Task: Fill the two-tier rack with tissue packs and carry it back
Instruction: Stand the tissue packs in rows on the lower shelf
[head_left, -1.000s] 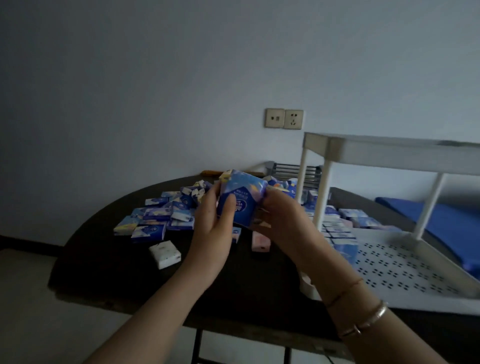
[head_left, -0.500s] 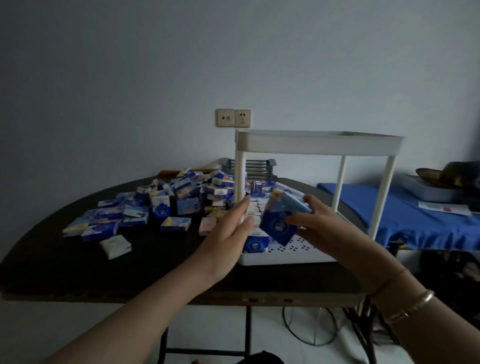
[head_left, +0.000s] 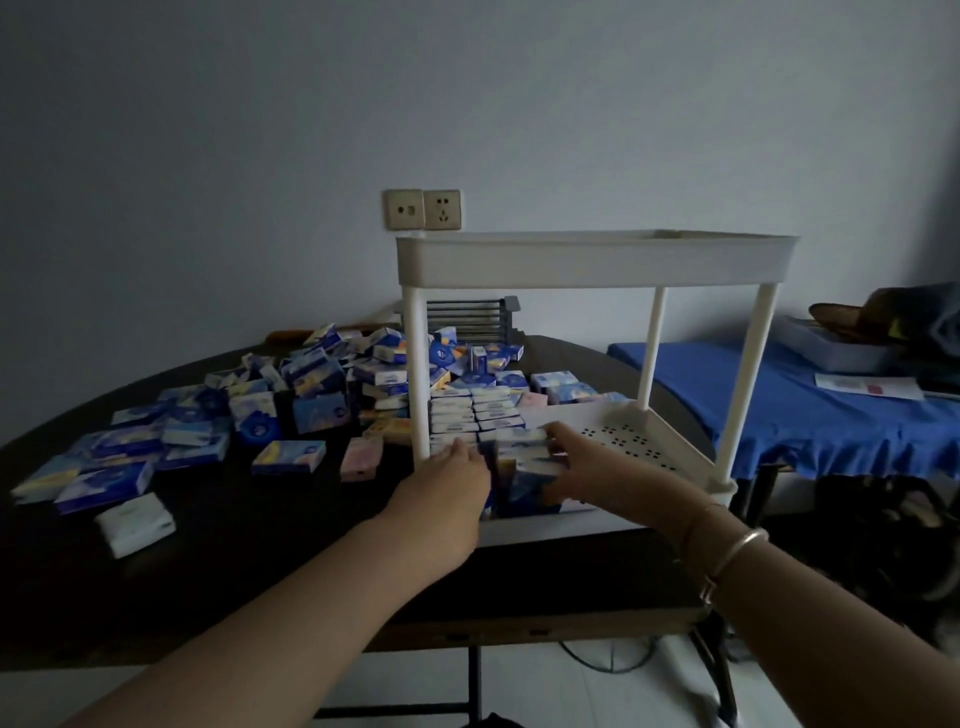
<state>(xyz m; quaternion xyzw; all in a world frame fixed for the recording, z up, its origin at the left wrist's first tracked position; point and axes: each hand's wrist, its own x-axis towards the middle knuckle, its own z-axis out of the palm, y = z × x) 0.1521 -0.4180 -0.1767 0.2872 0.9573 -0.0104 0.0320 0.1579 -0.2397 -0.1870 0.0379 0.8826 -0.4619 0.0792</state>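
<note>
The step in hand looks like seating packs into the lower tier, with the upper tier yet to be loaded and the carry back a long way off. Far left on the dark round table (head_left: 249, 551), a loose white tissue pack (head_left: 136, 524) lies apart from the heap of blue tissue packs (head_left: 291, 395), which spreads toward the rack's left front post. Next comes the left hand (head_left: 451, 474), reaching in just beside that post; its fingers rest against the left side of the packs standing at the front of the lower tier (head_left: 670, 446), but whether they curl round a pack or only press on it cannot be told. Between the two hands stands the blue pack being placed (head_left: 524, 488), upright at the tier's front edge. The right hand (head_left: 582, 467) touches it from the right, fingers (head_left: 563, 435) spread over the tops of the packs, seemingly steadying rather than clamping. Rows of packs fill the tier's left part behind; the perforated floor to the right is bare, as the top tier (head_left: 597, 260) appears to be. The next move likely calls for letting go and fetching more from the heap.
</note>
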